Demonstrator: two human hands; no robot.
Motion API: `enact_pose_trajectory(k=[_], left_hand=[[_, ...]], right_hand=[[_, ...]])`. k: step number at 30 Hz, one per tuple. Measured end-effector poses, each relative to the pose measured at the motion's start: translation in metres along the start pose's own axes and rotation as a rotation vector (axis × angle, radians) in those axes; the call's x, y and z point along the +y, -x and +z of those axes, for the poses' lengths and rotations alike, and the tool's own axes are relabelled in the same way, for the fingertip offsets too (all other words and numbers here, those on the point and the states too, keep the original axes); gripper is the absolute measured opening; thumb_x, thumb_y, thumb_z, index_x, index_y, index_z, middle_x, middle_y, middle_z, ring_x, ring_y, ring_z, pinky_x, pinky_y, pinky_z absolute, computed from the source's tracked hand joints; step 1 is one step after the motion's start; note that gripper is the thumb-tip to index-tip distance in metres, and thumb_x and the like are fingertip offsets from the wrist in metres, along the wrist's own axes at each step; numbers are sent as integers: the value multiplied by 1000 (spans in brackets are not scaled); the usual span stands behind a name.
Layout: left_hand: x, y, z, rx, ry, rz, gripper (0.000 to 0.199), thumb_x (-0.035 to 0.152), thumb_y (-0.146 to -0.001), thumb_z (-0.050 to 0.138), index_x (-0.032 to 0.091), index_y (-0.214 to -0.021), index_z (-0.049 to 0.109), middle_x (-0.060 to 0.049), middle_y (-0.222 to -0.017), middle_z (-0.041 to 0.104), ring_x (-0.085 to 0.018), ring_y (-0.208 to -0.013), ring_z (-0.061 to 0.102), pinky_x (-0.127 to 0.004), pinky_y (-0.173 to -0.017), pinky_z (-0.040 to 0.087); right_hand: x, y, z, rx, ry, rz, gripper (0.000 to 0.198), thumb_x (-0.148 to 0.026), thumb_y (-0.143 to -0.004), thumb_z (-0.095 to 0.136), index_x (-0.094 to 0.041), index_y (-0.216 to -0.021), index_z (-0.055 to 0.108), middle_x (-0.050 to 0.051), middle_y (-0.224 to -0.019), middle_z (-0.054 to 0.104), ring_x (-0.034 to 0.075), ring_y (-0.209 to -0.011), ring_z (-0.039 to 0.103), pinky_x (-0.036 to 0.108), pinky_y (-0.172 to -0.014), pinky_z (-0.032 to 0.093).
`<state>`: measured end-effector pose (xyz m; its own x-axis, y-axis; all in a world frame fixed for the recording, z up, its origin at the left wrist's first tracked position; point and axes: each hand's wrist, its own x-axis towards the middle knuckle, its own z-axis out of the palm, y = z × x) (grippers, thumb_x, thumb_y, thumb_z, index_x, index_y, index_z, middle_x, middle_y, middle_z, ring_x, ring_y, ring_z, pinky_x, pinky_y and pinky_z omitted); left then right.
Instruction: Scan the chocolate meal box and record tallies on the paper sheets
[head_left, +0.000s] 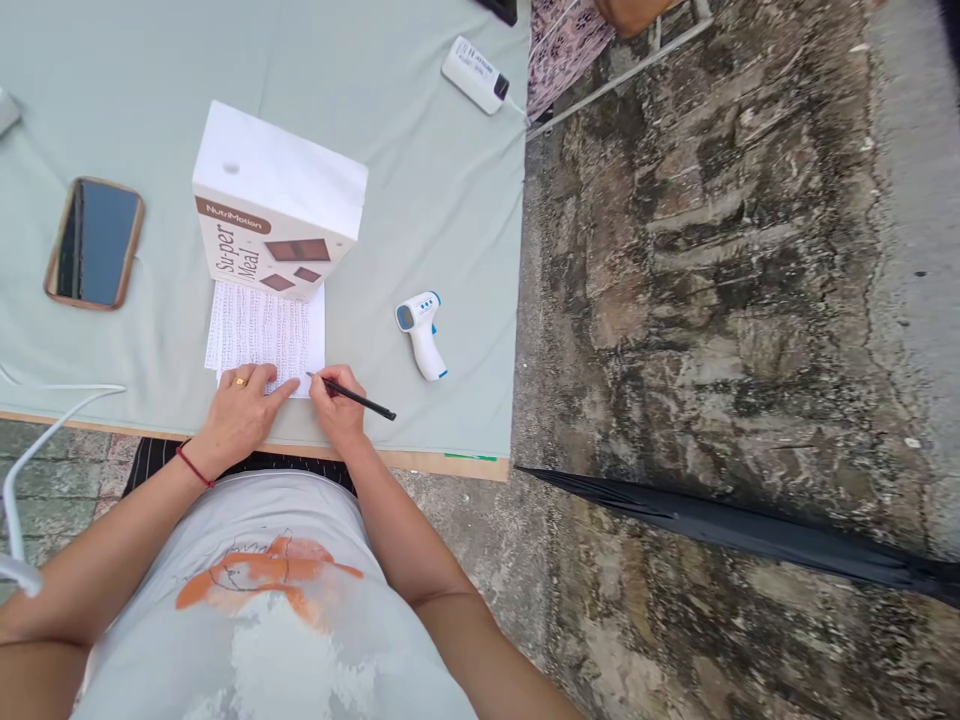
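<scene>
My right hand (340, 403) pinches a black pen (367, 402), its tip touching the lower right part of a written sheet of paper (262, 325). Flat on the bottom edge of that sheet lies my left hand (244, 405), fingers stretched out, a ring on one finger and a red cord at the wrist. Rows of small dark marks cover the paper, and other sheets show beneath it. A white box (281, 200) printed "NutriMotion Super Meal" stands upright at the top of the sheets and hides their far end.
Right of my hands lies a white and blue infrared thermometer (422, 335). A smartphone (95, 243) rests at the left, and a white device (475, 75) with a cable lies near the far right edge. A white cable (60, 420) curves over the front left edge.
</scene>
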<state>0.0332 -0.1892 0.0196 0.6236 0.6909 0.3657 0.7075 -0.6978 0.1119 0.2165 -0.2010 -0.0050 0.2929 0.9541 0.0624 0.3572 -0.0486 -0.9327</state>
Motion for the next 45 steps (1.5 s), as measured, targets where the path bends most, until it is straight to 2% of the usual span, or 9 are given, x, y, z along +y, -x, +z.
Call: enact_pose_trajectory(k=[15, 22, 25, 29, 32, 35, 37, 40, 45], left_hand=[[0, -1, -1, 12, -6, 12, 37, 5, -95, 52, 21, -122, 72, -14, -107, 61, -28, -91, 48, -38, -74, 34], [2, -3, -3, 14, -9, 2, 37, 3, -94, 53, 20, -120, 72, -13, -107, 61, -28, -91, 48, -39, -72, 34], [1, -3, -3, 26, -3, 2, 39, 1, -92, 52, 20, -119, 72, -13, -107, 61, -27, -90, 49, -38, -71, 34], [-1, -2, -9, 33, 50, 19, 31, 3, -93, 53, 16, -113, 72, -13, -104, 62, -27, -88, 50, -38, -70, 37], [-2, 4, -19, -26, 187, 45, 22, 9, -98, 51, 13, -108, 70, -13, -100, 62, -26, -84, 51, -38, -69, 41], [1, 13, -34, -61, 386, 74, 21, 13, -103, 48, 11, -114, 66, -11, -100, 64, -23, -86, 55, -37, -73, 48], [1, 17, -46, -37, 510, 36, 24, 13, -105, 49, 13, -126, 61, -11, -107, 65, -22, -93, 59, -36, -78, 52], [-6, 20, -62, 34, 652, -131, 44, 15, -105, 52, 20, -148, 48, -10, -115, 63, -18, -97, 62, -33, -85, 55], [-49, 30, -65, 213, 627, -386, 60, 28, -103, 60, 23, -158, 37, -12, -126, 57, -15, -88, 62, -36, -85, 57]], right_hand=[[1, 1, 1, 62, -43, 10, 27, -48, -83, 55, -22, -75, 53, -1, -65, 52, 14, -58, 47, 28, -58, 46], [6, 4, 3, 64, 10, -72, 25, -43, -89, 53, -21, -77, 52, -2, -66, 52, 13, -58, 47, 26, -58, 46], [9, 3, -3, 114, 41, -197, 23, -39, -98, 53, -20, -88, 58, 0, -76, 57, 15, -65, 54, 27, -64, 50], [21, -14, -25, 159, 205, -410, 25, -34, -106, 46, -19, -112, 65, 9, -103, 61, 20, -96, 62, 33, -86, 54], [39, -34, -43, 94, 376, -450, 34, -25, -107, 38, -19, -129, 63, 13, -116, 58, 22, -105, 61, 36, -90, 54], [59, -49, -54, 33, 508, -460, 43, -17, -105, 32, -18, -138, 60, 15, -123, 57, 24, -117, 58, 38, -100, 53], [67, -53, -55, 45, 540, -482, 48, -13, -103, 30, -18, -140, 60, 16, -124, 57, 24, -119, 58, 40, -104, 52], [73, -53, -52, 85, 517, -491, 51, -12, -101, 30, -17, -142, 60, 17, -124, 58, 25, -118, 58, 43, -105, 52], [73, -52, -49, 97, 472, -478, 49, -13, -100, 31, -18, -138, 64, 17, -122, 58, 25, -115, 60, 42, -101, 55]])
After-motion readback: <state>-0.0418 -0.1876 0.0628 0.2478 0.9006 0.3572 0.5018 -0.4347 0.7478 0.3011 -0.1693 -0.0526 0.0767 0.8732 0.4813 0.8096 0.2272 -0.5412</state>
